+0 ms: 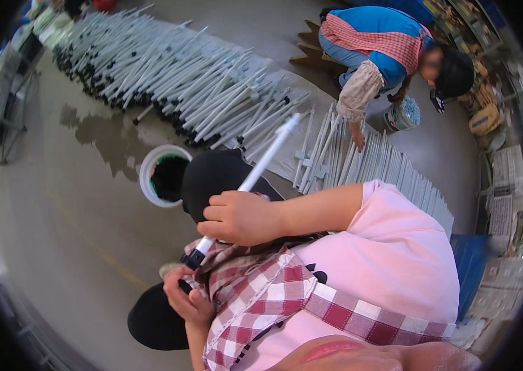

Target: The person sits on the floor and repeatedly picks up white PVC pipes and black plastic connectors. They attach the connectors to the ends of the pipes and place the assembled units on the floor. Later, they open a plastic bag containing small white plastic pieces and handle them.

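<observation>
A white tube (268, 155) slants across my lap, its narrower far end pointing up and to the right. My right hand (245, 218) is wrapped around its lower part, back of the hand toward me. At the near end sits a black plastic fitting (193, 259). My left hand (187, 297) is just below that fitting, fingertips against or very near it, the thumb apart. Whether these fingers grip it is not clear. Behind the tube is my right knee (217, 178) in black; my left knee (157, 317) shows beside the left hand.
A white bucket (145, 178) of black parts stands beyond my knees. A long pile of white tubes (159, 69) with black ends lies on floor sheeting. A bending co-worker (372, 51) reaches to a row of tubes (400, 171), near a bucket (398, 121) of pale blue pieces.
</observation>
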`<action>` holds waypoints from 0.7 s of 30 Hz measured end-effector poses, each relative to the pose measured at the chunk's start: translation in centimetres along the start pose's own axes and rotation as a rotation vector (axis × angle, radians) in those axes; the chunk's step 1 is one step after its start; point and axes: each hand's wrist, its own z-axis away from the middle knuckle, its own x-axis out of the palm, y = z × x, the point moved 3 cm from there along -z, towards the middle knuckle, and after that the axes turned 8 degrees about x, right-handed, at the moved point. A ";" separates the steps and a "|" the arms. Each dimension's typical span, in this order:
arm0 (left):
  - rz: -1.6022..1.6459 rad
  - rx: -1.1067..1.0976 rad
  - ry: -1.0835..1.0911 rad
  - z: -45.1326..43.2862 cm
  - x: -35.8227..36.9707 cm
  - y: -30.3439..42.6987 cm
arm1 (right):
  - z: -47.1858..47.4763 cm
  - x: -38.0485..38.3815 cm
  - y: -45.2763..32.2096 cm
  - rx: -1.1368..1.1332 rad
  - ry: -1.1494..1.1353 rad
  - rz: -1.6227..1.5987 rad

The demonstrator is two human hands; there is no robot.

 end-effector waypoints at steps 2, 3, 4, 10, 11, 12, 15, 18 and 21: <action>0.057 -0.034 -0.036 -1.4 2.9 -1.7 | 1.6 0.1 1.8 0.102 0.040 0.073; 0.077 -0.043 -0.081 -1.5 4.4 -3.3 | 2.5 0.3 2.5 0.149 0.057 0.095; 0.126 -0.115 -0.156 -1.9 5.7 -4.5 | 2.8 0.4 3.1 0.178 0.080 0.129; 0.186 -0.106 -0.261 -4.8 9.1 -7.1 | 3.0 -1.2 5.6 0.116 0.092 0.174; 0.188 -0.136 -0.255 -5.2 9.4 -7.1 | 2.8 -2.3 6.5 0.079 0.075 0.199; 0.241 -0.169 -0.239 -5.5 9.8 -7.2 | 2.1 -4.2 8.2 0.039 0.105 0.228; 0.301 -0.225 -0.217 -5.5 9.8 -7.5 | -0.1 -11.0 15.4 0.081 0.222 0.387; 0.223 -0.161 -0.245 -5.5 9.9 -7.1 | -0.2 -18.8 23.5 0.231 0.353 0.818; 0.191 -0.175 -0.265 -5.3 10.4 -7.5 | 3.7 -26.1 31.2 0.353 0.377 0.970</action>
